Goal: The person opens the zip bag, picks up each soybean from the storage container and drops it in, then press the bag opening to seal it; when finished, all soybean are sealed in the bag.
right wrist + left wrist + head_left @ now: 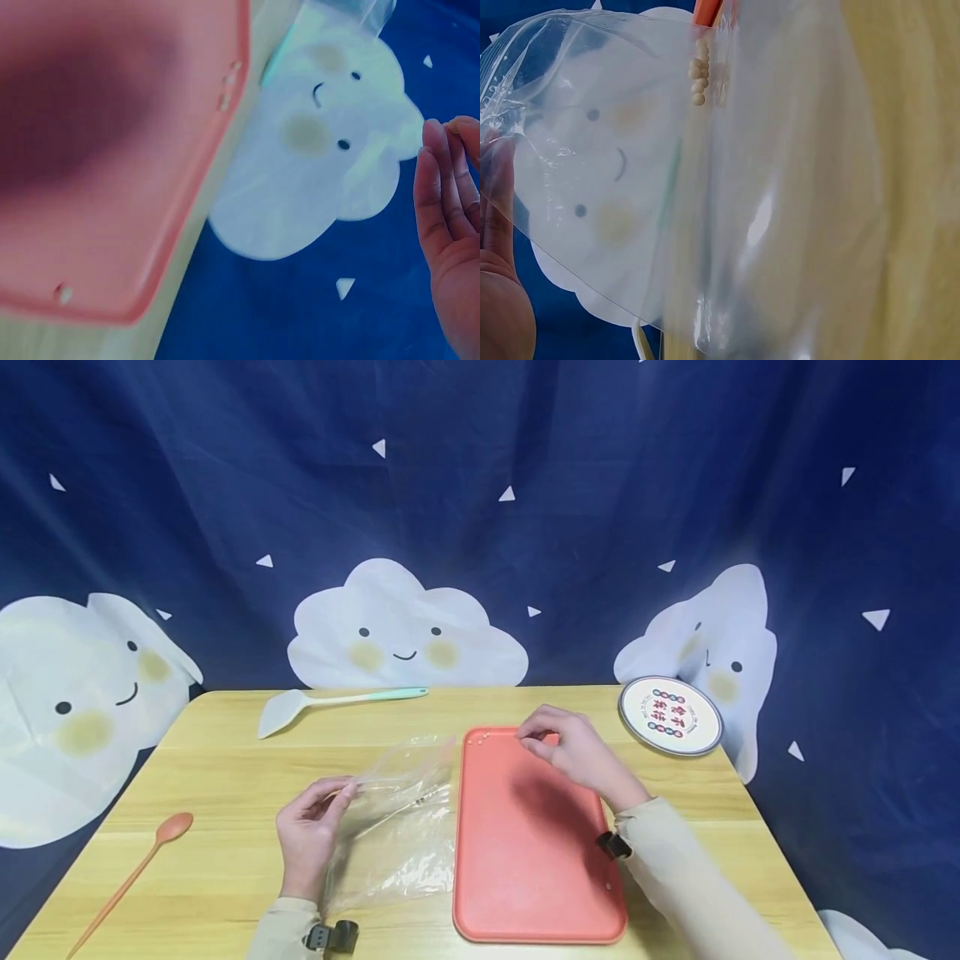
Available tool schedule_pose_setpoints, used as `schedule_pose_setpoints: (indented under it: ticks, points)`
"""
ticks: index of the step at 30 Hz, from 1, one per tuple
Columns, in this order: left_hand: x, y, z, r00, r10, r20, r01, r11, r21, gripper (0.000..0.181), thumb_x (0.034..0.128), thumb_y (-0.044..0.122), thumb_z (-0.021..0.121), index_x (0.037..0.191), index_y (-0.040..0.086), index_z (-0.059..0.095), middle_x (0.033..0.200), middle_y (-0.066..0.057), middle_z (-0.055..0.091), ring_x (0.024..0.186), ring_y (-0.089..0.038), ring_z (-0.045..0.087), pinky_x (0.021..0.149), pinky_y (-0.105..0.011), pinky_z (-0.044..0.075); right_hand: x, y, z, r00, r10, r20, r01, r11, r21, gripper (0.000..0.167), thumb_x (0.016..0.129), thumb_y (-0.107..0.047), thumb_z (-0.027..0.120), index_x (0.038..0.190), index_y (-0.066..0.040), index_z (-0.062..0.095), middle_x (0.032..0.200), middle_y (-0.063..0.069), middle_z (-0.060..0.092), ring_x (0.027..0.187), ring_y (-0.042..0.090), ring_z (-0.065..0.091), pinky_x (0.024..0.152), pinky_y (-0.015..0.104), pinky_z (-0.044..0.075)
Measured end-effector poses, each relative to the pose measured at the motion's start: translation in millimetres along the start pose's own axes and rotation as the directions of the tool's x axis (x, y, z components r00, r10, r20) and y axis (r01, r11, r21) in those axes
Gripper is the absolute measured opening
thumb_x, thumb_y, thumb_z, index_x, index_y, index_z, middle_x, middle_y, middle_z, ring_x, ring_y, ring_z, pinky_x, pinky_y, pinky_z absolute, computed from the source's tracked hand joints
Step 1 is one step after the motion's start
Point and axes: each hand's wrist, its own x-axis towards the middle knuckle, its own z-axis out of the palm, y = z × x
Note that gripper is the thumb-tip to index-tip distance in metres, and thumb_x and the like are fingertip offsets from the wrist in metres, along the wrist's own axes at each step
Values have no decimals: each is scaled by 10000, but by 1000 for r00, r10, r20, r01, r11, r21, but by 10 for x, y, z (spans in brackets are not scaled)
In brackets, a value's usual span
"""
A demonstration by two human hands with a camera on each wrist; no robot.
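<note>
A clear zip bag (420, 852) lies on the table, its upper edge lifted. My left hand (311, 835) pinches that edge between thumb and fingers. In the left wrist view several round beige soybeans (699, 75) gather in a fold of the bag. To the right lies a red tray (525, 860), with several soybeans (480, 737) at its far left corner. My right hand (573, 752) is over the tray's far edge, thumb and fingertips pinched together. In the right wrist view a tiny pale soybean (451, 128) seems to sit between those fingertips, mostly hidden.
At the back left lies a white spatula (283, 712) with a mint handle. An orange spoon (172, 828) rests at the left. A round plate (671, 717) with printed characters sits at the back right corner. Behind the table hangs a blue curtain (465, 527).
</note>
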Motion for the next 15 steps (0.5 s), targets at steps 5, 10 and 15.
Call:
schedule_pose_setpoints:
  ticks: [5,10,15]
  points:
    - [-2,20,13,1000,29,10,-29,999,-39,101,800,-224,669,898,-209,651,883,-273,683,789,-182,705,730,-264,584,160,-151,142,1000,-20,6,20,999,48,118,874,-44,732,928,-149,736,907,-104,642,846,70,616,783,354,556]
    - [-10,9,11,999,36,13,-35,998,-52,131,783,-283,627,896,-218,644,887,-262,688,781,-177,709,728,-256,583,317,-234,299,999,-53,-1,52,995,84,115,870,-46,737,915,-151,735,880,-108,643,828,62,609,770,373,560]
    - [-11,-36,10,998,51,36,-48,996,-76,162,770,-333,582,894,-239,624,888,-311,665,793,-190,705,738,-227,575,448,-319,449,997,-74,3,72,980,187,119,868,-12,728,918,-119,735,886,-62,654,825,89,616,779,297,558]
